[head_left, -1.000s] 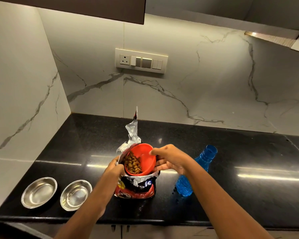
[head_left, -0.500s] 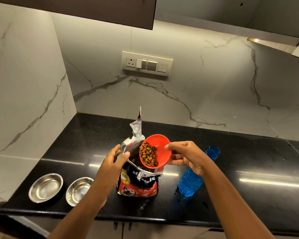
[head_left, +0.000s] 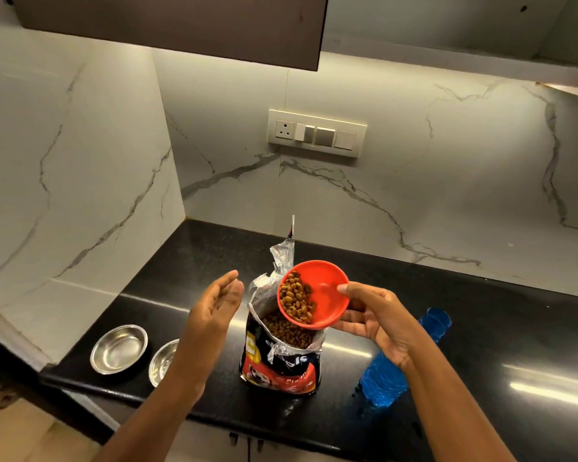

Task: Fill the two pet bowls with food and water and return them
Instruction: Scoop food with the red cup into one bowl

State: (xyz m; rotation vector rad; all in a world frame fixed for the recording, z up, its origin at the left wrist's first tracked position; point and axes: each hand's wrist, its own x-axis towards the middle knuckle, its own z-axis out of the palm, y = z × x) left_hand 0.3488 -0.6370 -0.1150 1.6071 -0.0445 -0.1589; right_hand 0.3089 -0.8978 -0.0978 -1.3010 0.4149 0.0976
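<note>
The right hand (head_left: 374, 318) grips a tilted red cup (head_left: 314, 293) of kibble above the open food bag (head_left: 281, 358). The left hand (head_left: 216, 303) hovers open, empty, beside the bag. Two steel bowls (head_left: 119, 348) sit on the counter (head_left: 481, 328), left of both hands.

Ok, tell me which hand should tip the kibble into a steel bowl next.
Right. The right hand already holds the red scoop of kibble, tilted above the open food bag. The left hand is open and empty, though nearer the two steel bowls; it could steady one.
</note>
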